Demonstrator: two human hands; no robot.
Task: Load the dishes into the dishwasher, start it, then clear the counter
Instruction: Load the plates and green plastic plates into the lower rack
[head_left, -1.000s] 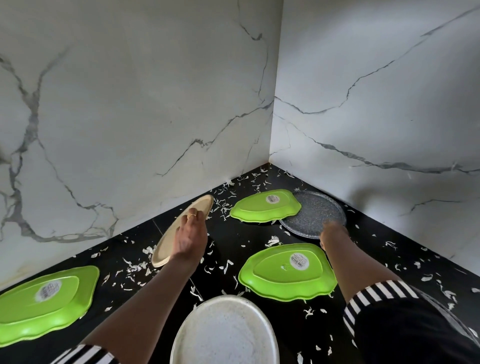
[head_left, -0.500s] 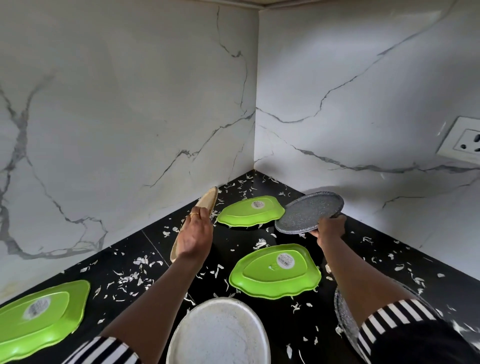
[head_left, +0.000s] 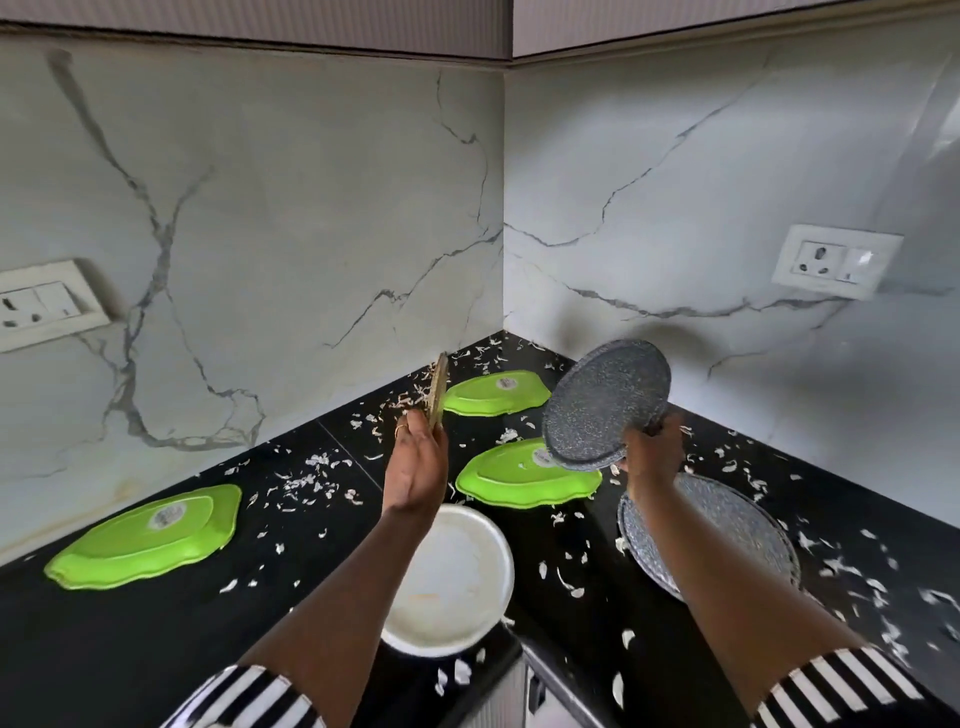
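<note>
The left hand (head_left: 418, 460) grips a beige plate (head_left: 439, 387) by its lower edge, upright above the table (head_left: 156, 649). The right hand (head_left: 653, 448) grips a tilted grey plate (head_left: 605, 405) by its rim, over a green plate (head_left: 511, 480).

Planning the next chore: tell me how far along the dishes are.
Nothing looks loaded; no dishwasher is in view. In hand: the left hand holds a beige plate, the right hand a grey plate, both off the counter. Left: three green plates, a white plate, a second grey plate and scattered scraps.
</note>
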